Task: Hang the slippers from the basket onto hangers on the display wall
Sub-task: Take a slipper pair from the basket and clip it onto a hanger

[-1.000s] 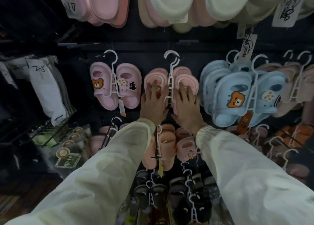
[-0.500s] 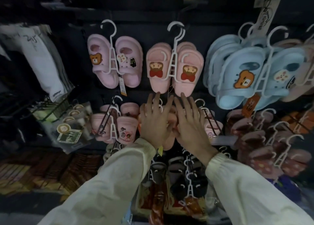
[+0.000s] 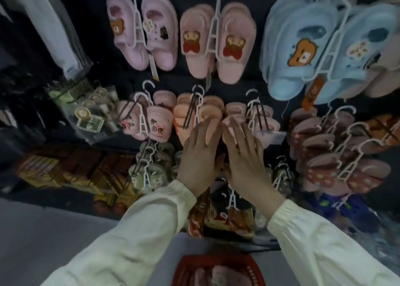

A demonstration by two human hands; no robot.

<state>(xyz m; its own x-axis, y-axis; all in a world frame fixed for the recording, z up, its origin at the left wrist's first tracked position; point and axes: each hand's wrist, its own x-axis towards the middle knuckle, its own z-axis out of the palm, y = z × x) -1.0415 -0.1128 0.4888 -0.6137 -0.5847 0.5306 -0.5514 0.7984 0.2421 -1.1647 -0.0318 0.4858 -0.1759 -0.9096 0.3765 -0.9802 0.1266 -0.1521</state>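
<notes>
Many hung slippers (image 3: 190,41) crowd left hand (image 3: 198,156), right hand (image 3: 244,160).

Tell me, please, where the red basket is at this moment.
In the head view, the red basket lies at the bottom edge, near the centre, between the left sleeve and the right sleeve.

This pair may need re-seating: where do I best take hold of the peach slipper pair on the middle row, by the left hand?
I'd pinch the white hanger stem between the two peach slippers, coming straight from the front with the left hand. The slippers flank it, and its hook stands clear above.
</notes>
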